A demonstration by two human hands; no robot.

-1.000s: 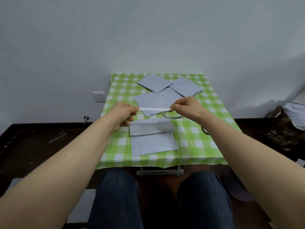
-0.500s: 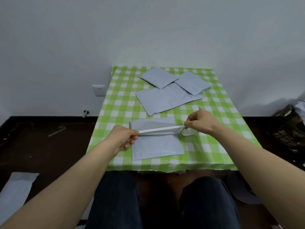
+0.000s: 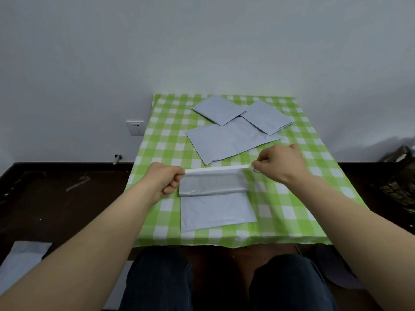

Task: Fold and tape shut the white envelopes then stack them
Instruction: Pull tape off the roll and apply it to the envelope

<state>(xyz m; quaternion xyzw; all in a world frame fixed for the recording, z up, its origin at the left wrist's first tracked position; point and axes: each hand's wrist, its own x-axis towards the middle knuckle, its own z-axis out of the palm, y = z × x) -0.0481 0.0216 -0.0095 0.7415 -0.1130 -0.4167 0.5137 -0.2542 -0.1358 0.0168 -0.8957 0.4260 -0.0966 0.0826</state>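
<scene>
Here, left hand [image 3: 163, 179], right hand [image 3: 280, 163] pinch tape strip [image 3: 217, 169], seemingly touching folded envelope [image 3: 215, 211].

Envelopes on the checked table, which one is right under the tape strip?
The envelope nearest the front edge, top folded down, alone beneath the tape strip held by the left hand and right hand. The other three overlap farther back.
</scene>
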